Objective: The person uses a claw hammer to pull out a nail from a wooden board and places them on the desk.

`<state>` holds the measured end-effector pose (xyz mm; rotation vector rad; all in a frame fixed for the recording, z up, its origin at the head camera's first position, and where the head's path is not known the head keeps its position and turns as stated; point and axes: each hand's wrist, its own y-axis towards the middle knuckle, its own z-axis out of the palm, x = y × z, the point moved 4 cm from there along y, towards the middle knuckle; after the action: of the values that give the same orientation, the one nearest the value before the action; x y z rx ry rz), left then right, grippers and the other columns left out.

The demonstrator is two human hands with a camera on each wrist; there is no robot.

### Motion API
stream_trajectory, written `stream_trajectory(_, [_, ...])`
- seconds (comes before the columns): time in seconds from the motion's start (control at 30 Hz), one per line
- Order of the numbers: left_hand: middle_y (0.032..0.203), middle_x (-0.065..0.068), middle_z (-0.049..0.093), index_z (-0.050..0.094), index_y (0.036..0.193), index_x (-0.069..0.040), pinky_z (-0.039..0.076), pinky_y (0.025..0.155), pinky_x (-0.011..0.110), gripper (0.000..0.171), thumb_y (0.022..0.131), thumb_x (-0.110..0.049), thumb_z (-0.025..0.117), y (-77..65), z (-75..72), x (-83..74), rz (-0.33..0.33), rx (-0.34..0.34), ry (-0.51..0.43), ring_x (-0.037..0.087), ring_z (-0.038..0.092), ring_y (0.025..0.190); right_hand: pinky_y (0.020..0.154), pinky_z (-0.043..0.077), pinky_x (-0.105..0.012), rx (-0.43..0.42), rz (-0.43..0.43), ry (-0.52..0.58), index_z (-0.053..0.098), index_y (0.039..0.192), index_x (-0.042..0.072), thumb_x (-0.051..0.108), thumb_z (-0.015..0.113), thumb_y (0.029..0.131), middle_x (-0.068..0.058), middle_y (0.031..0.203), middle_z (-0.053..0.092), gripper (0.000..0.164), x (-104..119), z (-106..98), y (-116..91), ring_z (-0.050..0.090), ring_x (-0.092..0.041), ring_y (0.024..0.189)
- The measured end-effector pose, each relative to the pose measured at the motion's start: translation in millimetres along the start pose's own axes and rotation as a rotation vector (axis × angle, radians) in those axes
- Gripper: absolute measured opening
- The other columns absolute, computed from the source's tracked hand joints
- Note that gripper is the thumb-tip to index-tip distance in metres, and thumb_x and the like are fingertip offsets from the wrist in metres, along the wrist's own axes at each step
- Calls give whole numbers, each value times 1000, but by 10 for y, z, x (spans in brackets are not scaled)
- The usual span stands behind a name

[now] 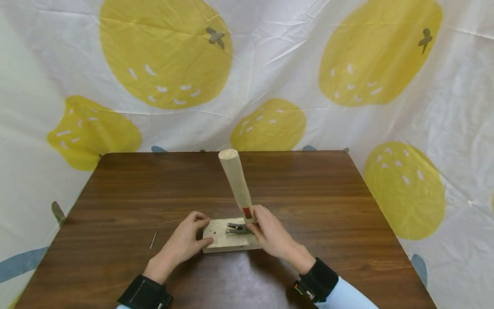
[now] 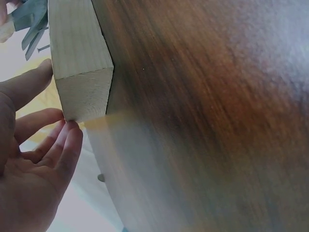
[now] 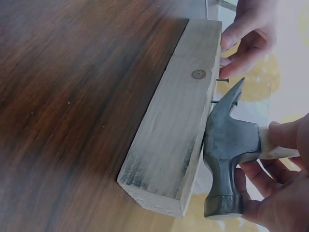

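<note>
A pale wooden block point(image 1: 221, 244) lies on the table, with nails point(image 3: 222, 80) standing out of its top. A claw hammer point(image 3: 227, 140) has its steel head on the block and its claw beside the nails; the pale wooden handle point(image 1: 236, 182) points up, tilted slightly left. My right hand point(image 1: 275, 236) holds the hammer low on the handle, close to the head, with fingers against the steel. At the block's left end my left hand point(image 1: 183, 240) grips the corners, thumb on the top and fingertips point(image 2: 71, 126) at the far side.
A loose nail point(image 1: 153, 239) lies on the brown table point(image 1: 308, 180), left of the block. Behind the table hangs a white cloth point(image 1: 254, 73) with yellow fruit shapes. A dark round knot point(image 3: 198, 74) marks the block's side.
</note>
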<state>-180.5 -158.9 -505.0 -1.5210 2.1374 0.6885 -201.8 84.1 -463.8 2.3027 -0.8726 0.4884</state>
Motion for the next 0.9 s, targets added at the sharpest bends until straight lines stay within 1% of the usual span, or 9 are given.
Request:
stream_trajectory(0.17, [128, 12, 56, 63, 133, 8, 50, 95, 48, 57, 86, -15, 86, -5, 5, 7, -11, 9, -3, 32, 59, 117, 78, 54, -34, -18, 36, 79, 56, 113, 4, -2, 70, 95, -3, 102, 59, 24, -34, -15, -19, 60, -16, 93])
stream_trajectory(0.27, [128, 11, 56, 63, 133, 8, 51, 95, 48, 57, 86, -16, 85, -6, 2, 8, -10, 8, -5, 32, 59, 117, 79, 56, -33, -41, 56, 145, 55, 112, 4, -5, 69, 95, -5, 102, 61, 24, -57, -13, -23, 64, -19, 93])
stream_trajectory(0.33, [127, 12, 56, 64, 133, 8, 51, 95, 48, 56, 86, -15, 86, -8, -4, 4, -4, 4, -6, 32, 60, 117, 80, 58, -34, -59, 62, 189, 55, 114, 2, -6, 69, 94, -8, 103, 63, 26, -62, -12, -22, 67, -22, 94])
stream_trajectory(0.53, [127, 12, 56, 64, 133, 8, 51, 95, 48, 56, 86, -15, 85, -6, -10, -8, -4, 4, -10, 32, 60, 116, 79, 59, -36, -100, 72, 228, 57, 114, 2, -6, 70, 94, -10, 105, 65, 26, -82, -15, -34, 68, -25, 94])
stream_trajectory(0.7, [127, 12, 57, 64, 133, 7, 51, 94, 49, 56, 86, -15, 86, -2, -15, -19, -15, 4, -2, 33, 60, 116, 85, 58, -36, -127, 83, 287, 58, 116, 0, -5, 70, 94, -9, 109, 67, 26, -109, -14, -44, 69, -25, 101])
stream_trajectory(0.8, [126, 12, 57, 65, 132, 7, 51, 95, 49, 56, 85, -15, 86, 1, -18, -20, -19, 2, 6, 33, 60, 116, 89, 57, -35, -144, 112, 340, 59, 118, -2, -4, 70, 94, -9, 111, 68, 26, -124, -15, -44, 68, -26, 105])
stream_trajectory(0.9, [125, 12, 58, 66, 131, 7, 51, 95, 49, 56, 85, -16, 87, 11, -18, -12, -18, 1, 19, 32, 61, 115, 89, 57, -33, -172, 142, 371, 60, 118, -2, -4, 71, 94, -10, 112, 68, 27, -132, -25, -47, 68, -27, 108])
